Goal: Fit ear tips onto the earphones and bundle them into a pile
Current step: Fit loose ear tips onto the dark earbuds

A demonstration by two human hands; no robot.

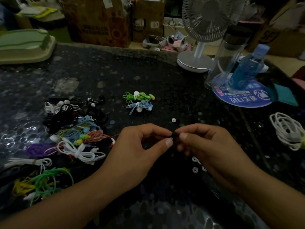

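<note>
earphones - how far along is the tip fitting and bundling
Done: a green bundle and a blue bundle lie tied, tips on. In hand: left hand and right hand pinch a small black piece. Left: the tangled pile and loose white tips.

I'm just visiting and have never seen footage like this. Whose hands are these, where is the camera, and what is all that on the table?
There is no machine here: a person wears one camera on the head, looking down at their own hands. The left hand and right hand together pinch a small black earbud. On the dark table lie a heap of tangled earphones, two tidy bundles, green and blue, and loose white ear tips. Behind stand a fan and bottles.
</note>
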